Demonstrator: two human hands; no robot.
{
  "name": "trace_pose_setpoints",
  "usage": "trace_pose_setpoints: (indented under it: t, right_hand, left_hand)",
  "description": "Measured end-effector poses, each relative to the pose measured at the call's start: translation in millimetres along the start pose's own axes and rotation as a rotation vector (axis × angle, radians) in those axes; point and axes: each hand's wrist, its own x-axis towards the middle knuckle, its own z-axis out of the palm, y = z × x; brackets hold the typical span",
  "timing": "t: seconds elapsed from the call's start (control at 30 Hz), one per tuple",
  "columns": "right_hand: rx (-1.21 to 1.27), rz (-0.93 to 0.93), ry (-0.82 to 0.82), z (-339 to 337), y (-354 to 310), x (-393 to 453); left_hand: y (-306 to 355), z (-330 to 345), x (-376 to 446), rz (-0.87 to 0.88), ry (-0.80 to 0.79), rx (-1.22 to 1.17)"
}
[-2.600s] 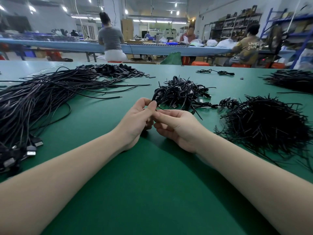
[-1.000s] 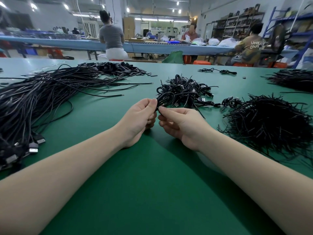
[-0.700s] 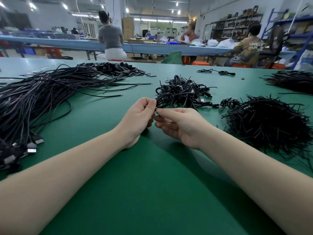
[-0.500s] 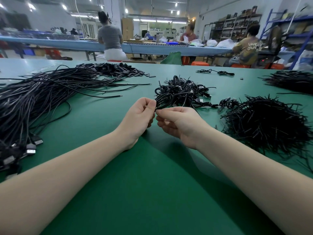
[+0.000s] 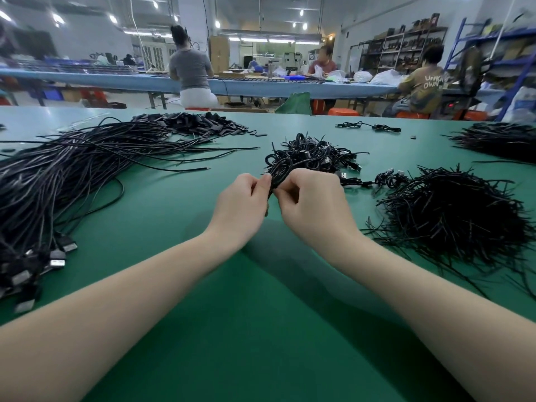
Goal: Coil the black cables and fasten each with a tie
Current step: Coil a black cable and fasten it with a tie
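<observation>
A small coiled black cable (image 5: 279, 171) sits between my two hands above the green table (image 5: 261, 329). My left hand (image 5: 242, 207) pinches its lower part with thumb and fingers. My right hand (image 5: 311, 206) pinches it from the other side, fingers curled; whether a tie is in the fingers is hidden. Just behind lies a pile of coiled, tied cables (image 5: 314, 155). A long bundle of loose black cables (image 5: 58, 181) with USB plugs spreads on the left. A heap of black ties (image 5: 452, 219) lies at the right.
A pile of small black pieces (image 5: 191, 126) lies at the back left, another dark heap (image 5: 501, 139) at the far right, and a lone tied cable (image 5: 368, 126) near the far edge. People sit at a blue bench (image 5: 116, 81) behind.
My hands have drawn closer together and lifted slightly, the right hand turning over the coil. The piles have not moved.
</observation>
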Motion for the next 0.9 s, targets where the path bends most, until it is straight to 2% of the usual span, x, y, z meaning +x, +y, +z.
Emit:
trace_pose_setpoints:
  t: [0.07,0.1,0.17,0.2,0.23,0.3,0.37,0.43,0.5,0.53,0.6,0.67,0.73,0.83,0.9]
  right_hand:
    - [-0.266,-0.263,0.08,-4,0,0]
    - [-0.373,-0.423,0.149,-7,2,0]
    - [-0.467,-0.727,0.197,-12,12,3]
    - [-0.449,-0.811,0.158,-13,16,3]
    - [-0.365,-0.813,0.062,-14,16,2]
    - [-0.064,-0.595,-0.071,-11,12,-2]
    - [0.195,-0.287,-0.021,-7,11,1]
    - [0.429,-0.02,0.008,-9,10,7]
    - [0.686,0.178,-0.038,-12,10,12]
    - [0.783,0.229,-0.07,-12,10,13]
    - [0.898,0.271,-0.14,-10,10,12]
    - [0.952,0.293,-0.188,-8,9,11]
    - [0.932,0.305,-0.196,-8,9,11]
    - [0.657,0.218,-0.121,-8,9,12]
    - [0.353,0.01,-0.019,-10,9,12]
  left_hand:
    - [7,-1,1,-0.062,-0.048,-0.021]
    - [11,-5,3,-0.148,-0.124,-0.06]
    - [19,-22,10,-0.438,-0.435,-0.156]
    - [21,-33,12,-0.552,-0.609,-0.158]
    - [20,-44,14,-0.607,-0.73,-0.122]
    - [19,-60,26,-0.599,-0.819,-0.076]
    - [19,-71,37,-0.524,-0.717,-0.174]
    - [16,-73,42,-0.279,-0.553,-0.232]
    - [15,-69,40,-0.008,-0.496,-0.185]
    - [15,-64,38,0.066,-0.495,-0.186]
    - [19,-56,33,0.128,-0.434,-0.208]
    - [21,-53,30,0.117,-0.364,-0.229]
    - [21,-52,30,0.079,-0.394,-0.271]
    - [22,-48,29,-0.051,-0.397,-0.336]
    - [27,-44,25,-0.201,-0.369,-0.372]
